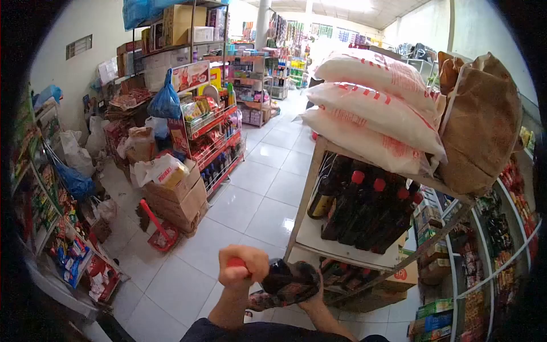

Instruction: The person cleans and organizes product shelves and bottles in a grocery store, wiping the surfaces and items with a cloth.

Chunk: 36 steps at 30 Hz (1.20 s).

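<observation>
My left hand [244,265] is closed in a fist around the neck of a dark bottle [285,282], and its red cap [235,263] shows between the fingers. The bottle lies tilted nearly sideways in front of my body. My right hand [314,293] grips the broad end of it from the right, with its fingers mostly hidden behind the bottle. Just below the bottle, a dark, reddish patterned surface [260,300] shows beside my left forearm. Close to the right stands a rack shelf [353,251] holding several dark bottles with red caps [367,211].
Stacked white sacks [370,108] and a brown bag [481,119] top the rack. Cardboard boxes [179,199] and a red dustpan [162,236] stand on the tiled floor to the left. Snack shelves [213,142] line the aisle, and stocked shelves [496,228] run along the far right.
</observation>
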Each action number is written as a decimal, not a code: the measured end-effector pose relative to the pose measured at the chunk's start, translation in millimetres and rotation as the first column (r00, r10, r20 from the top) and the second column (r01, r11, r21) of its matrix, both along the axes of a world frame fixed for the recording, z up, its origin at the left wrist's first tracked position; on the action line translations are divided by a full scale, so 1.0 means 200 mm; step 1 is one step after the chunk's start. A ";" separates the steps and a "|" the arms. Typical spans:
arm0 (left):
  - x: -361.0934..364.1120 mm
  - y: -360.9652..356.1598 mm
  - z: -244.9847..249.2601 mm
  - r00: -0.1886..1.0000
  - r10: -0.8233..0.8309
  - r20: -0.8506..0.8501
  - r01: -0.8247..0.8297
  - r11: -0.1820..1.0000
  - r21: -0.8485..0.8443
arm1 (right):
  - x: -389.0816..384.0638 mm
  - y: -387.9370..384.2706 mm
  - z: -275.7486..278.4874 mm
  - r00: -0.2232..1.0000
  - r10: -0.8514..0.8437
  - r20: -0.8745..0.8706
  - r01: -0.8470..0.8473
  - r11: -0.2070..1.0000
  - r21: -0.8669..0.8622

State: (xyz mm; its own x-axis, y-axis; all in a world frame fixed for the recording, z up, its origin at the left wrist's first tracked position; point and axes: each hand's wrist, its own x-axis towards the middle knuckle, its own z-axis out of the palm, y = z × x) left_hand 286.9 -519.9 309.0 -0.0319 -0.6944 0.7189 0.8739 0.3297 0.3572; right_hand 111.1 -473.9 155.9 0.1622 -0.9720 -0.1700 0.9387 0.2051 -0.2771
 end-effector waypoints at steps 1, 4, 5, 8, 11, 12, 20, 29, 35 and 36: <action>0.01 -0.03 -0.02 1.000 -0.012 -0.025 0.011 0.999 -0.040 | 0.01 0.04 0.06 0.998 -0.023 0.066 0.024 1.000 -0.009; 0.07 -0.07 -0.01 0.997 0.054 -0.058 -0.051 0.997 0.050 | 0.03 0.09 0.06 0.970 -0.200 -0.142 0.203 0.979 0.007; 0.08 -0.08 -0.01 0.997 0.059 -0.057 -0.058 0.998 0.027 | 0.04 0.08 0.03 0.941 -0.247 -0.231 0.244 0.969 -0.042; 0.01 -0.01 0.04 0.998 0.026 -0.049 -0.029 0.999 -0.045 | 0.06 0.04 0.15 0.950 -0.147 -0.277 0.160 0.987 0.024; -0.08 0.01 0.06 0.998 -0.047 0.050 0.061 0.950 -0.306 | 0.03 0.01 0.13 0.927 -0.065 -0.370 0.098 0.993 0.071; -0.08 0.02 0.08 0.954 -0.166 0.251 0.236 0.930 -0.282 | 0.02 -0.01 0.11 0.914 -0.012 -0.407 0.063 0.992 0.113; -0.16 0.06 -0.02 0.798 0.150 0.584 -0.003 0.970 -0.245 | 0.01 -0.08 -0.12 0.933 -0.151 -0.327 0.231 0.947 0.223; -0.25 0.11 -0.02 0.731 0.475 0.489 -0.455 0.874 -0.169 | 0.20 0.01 0.34 0.299 -0.512 -0.805 0.356 0.843 -0.404; -0.27 0.08 -0.02 0.656 0.552 0.514 -0.576 0.807 -0.131 | 0.19 0.03 0.39 0.760 -0.343 -0.552 0.319 0.937 -0.143; -0.26 0.08 -0.02 0.644 0.530 0.551 -0.611 0.790 -0.046 | 0.19 0.04 0.37 0.760 -0.345 -0.550 0.323 0.936 -0.141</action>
State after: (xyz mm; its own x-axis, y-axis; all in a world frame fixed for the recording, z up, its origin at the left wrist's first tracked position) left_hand 234.0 -503.1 305.2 0.0731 -0.7865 0.6132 0.1973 0.6141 0.7642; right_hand 148.9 -466.5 230.8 -0.2865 -0.9536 -0.0925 0.6237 -0.1124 -0.7735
